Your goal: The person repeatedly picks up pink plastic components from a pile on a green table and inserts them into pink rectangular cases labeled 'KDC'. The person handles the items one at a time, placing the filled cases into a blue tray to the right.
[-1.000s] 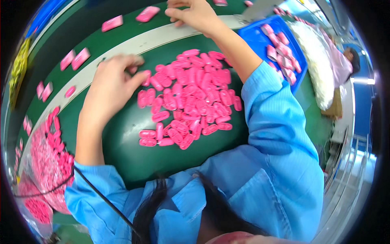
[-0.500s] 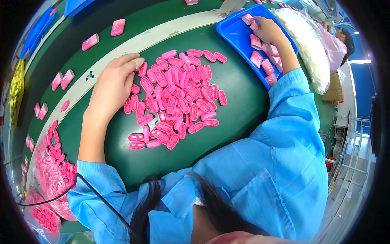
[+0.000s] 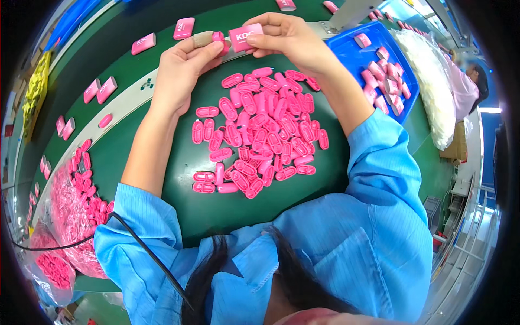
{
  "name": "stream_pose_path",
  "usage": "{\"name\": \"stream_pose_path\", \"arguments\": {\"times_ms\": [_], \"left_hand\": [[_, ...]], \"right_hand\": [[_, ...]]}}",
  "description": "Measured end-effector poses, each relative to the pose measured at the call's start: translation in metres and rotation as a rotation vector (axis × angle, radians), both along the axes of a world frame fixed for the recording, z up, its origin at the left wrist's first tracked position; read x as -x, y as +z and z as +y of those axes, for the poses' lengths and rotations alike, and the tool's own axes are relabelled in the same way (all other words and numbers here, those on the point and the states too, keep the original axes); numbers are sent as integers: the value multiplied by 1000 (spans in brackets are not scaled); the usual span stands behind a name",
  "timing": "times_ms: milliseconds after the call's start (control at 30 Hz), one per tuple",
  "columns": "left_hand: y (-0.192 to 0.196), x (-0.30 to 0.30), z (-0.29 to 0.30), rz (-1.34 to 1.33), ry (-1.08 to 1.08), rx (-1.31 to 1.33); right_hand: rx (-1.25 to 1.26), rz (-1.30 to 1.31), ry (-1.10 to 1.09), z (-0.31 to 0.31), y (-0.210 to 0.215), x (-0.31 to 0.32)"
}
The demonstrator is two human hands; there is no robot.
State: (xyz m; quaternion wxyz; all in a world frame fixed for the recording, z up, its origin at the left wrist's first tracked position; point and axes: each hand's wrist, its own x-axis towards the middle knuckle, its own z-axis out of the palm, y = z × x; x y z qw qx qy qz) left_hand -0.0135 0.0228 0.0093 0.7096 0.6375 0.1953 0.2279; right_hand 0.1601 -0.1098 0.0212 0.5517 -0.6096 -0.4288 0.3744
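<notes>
Case [image 3: 241, 39], light pink and boxy with white lettering, is up over the far side of the green surface [image 3: 187, 162], pinched by the right hand [image 3: 284, 39] between its thumb on the front and its bent fingers behind. Just beside it, the left hand [image 3: 180, 70] has its thumb and fingertips closed on a deep-pink part [image 3: 220, 44] (a tan wrap covers part of one finger); whether the part touches the case cannot be told. Nearer the person's body lies a loose heap of deep-pink oval pieces [image 3: 260, 127], some showing their hollow side, others their smooth back. To the right, a blue tray [image 3: 346, 54] holds a scatter of light-pink pieces [image 3: 391, 86]. A pale curved strip [image 3: 130, 103] runs past the far side of the heap, and beyond it stand more light-pink cases [image 3: 143, 44], several in pairs. At the left, clear bags [image 3: 73, 216] bulge with pink pieces, near a black cable [image 3: 146, 249]. Past the tray come a whitish bag [image 3: 430, 92] and another person [image 3: 461, 89] in pink
</notes>
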Motion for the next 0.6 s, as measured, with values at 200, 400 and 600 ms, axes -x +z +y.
{"name": "stream_pose_path", "arguments": {"times_ms": [200, 400, 600], "left_hand": [[-2, 2, -5, -5, 85, 15], [-5, 2, -3, -25, 120, -136], [-15, 0, -8, -64, 160, -183]], "right_hand": [[-165, 54, -42, 16, -30, 9], [-195, -47, -72, 13, -32, 13], [-235, 147, -71, 12, -28, 27]]}}
